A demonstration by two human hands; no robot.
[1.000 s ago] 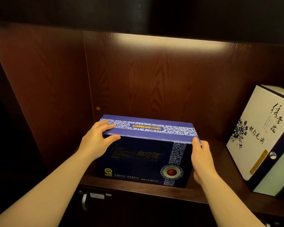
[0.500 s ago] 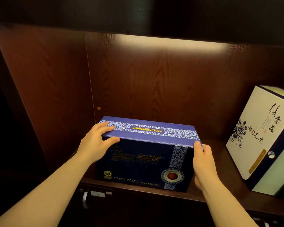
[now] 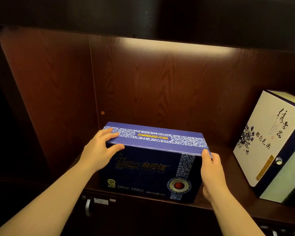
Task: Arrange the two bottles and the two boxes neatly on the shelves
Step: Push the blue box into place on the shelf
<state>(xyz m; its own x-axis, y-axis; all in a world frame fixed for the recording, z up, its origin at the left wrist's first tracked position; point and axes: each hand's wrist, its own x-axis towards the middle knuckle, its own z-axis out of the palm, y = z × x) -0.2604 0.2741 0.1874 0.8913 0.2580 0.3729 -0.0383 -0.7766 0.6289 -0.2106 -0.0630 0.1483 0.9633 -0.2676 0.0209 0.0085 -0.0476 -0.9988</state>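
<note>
The dark blue box [image 3: 148,169] stood on the wooden shelf [image 3: 225,200], close to the cabinet's left side panel [image 3: 46,92], held at both ends. The left hand [image 3: 99,149] gripped its upper left corner, fingers [image 3: 109,133] laid over the patterned lid and thumb pressed on the front face, while the right hand [image 3: 211,172] clasped the right end with its fingertips at the lid's corner. The white box [image 3: 266,138] leaned tilted at the shelf's right end, well apart from the blue one.
</note>
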